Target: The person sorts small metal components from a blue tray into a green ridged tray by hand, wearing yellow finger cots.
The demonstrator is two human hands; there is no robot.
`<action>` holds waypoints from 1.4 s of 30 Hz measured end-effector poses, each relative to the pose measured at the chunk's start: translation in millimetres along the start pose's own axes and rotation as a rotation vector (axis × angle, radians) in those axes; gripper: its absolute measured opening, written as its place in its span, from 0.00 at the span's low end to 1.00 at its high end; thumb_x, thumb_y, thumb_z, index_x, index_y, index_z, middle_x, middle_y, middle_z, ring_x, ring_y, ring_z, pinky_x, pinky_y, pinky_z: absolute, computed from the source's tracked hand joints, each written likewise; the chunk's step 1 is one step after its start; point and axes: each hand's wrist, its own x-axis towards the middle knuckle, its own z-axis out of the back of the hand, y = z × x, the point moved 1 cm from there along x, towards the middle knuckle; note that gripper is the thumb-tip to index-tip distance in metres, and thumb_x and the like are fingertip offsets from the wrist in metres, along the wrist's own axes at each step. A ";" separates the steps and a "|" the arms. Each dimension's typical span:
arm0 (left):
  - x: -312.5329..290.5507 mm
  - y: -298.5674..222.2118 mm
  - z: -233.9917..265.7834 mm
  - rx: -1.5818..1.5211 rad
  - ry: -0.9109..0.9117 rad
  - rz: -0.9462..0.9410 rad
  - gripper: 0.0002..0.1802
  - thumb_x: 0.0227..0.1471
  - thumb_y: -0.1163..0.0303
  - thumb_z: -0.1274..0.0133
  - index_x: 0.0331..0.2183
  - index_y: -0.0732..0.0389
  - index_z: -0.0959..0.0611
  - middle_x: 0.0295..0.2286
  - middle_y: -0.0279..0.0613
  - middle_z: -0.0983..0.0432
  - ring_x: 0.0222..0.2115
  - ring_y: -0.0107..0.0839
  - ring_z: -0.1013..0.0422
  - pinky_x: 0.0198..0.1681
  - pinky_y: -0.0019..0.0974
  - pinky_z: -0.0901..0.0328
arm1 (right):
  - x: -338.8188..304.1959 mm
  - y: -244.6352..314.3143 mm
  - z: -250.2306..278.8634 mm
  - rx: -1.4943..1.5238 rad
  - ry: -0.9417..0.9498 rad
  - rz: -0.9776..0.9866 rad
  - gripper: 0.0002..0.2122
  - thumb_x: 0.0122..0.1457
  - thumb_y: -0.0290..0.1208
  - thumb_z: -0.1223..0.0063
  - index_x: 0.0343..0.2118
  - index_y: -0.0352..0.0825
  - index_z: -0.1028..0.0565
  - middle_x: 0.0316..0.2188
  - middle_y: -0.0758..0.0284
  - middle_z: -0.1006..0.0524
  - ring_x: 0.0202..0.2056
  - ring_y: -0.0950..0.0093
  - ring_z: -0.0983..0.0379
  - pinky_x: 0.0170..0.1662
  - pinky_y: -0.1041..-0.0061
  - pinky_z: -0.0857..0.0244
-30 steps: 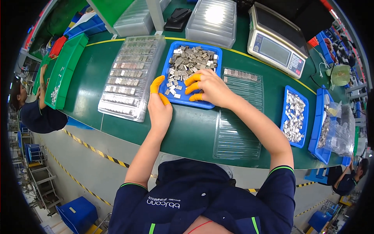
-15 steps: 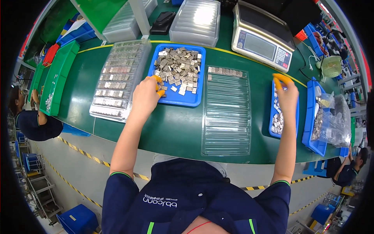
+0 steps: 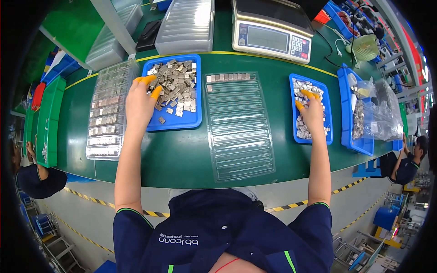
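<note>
Since half a second before, the camera had tilted slightly; both hands had hardly moved. In the head view, the left hand lay with fingers loosely curled over the metal pieces in the left blue tray; the right hand rested the same way in the right blue tray. Whether either pinched a piece I could not tell. The clear slotted tray between them had only its top row filled, so most rows remained. The green table before it lay open up to its near edge.

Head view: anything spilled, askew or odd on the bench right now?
Nothing stands out. The metal pieces stay inside the blue tray; a few lie loose near its front edge. The clear ribbed tray lies flat with only its top row filled.
</note>
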 end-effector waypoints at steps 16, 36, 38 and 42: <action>-3.4 -5.7 -34.4 0.103 0.007 -0.192 0.18 0.45 0.69 0.47 0.41 0.61 0.24 0.42 0.45 0.30 0.43 0.43 0.37 0.48 0.39 0.42 | 6.8 -7.0 -5.5 -0.017 -0.039 0.094 0.27 0.46 0.36 0.40 0.49 0.31 0.34 0.51 0.49 0.39 0.52 0.53 0.45 0.56 0.63 0.51; -5.9 4.0 -43.6 -0.155 -0.016 -0.069 0.16 0.42 0.78 0.46 0.38 0.62 0.22 0.35 0.46 0.26 0.35 0.43 0.30 0.41 0.37 0.36 | 3.4 19.3 16.1 -0.126 0.031 -0.084 0.11 0.44 0.29 0.41 0.31 0.30 0.24 0.26 0.57 0.23 0.29 0.61 0.26 0.31 0.68 0.33; -2.2 0.3 -36.7 -0.267 0.012 0.033 0.16 0.43 0.79 0.47 0.39 0.62 0.22 0.35 0.45 0.26 0.35 0.40 0.29 0.40 0.34 0.35 | 4.1 10.9 14.4 -0.231 0.008 -0.065 0.10 0.47 0.31 0.43 0.33 0.35 0.23 0.25 0.58 0.24 0.28 0.61 0.26 0.31 0.67 0.33; -0.9 10.4 -38.4 -0.767 0.016 0.194 0.16 0.46 0.83 0.50 0.41 0.64 0.23 0.36 0.43 0.24 0.38 0.30 0.28 0.44 0.28 0.36 | 6.8 12.1 15.2 -0.313 -0.089 -0.048 0.09 0.50 0.30 0.47 0.34 0.34 0.23 0.25 0.56 0.24 0.28 0.59 0.27 0.32 0.65 0.34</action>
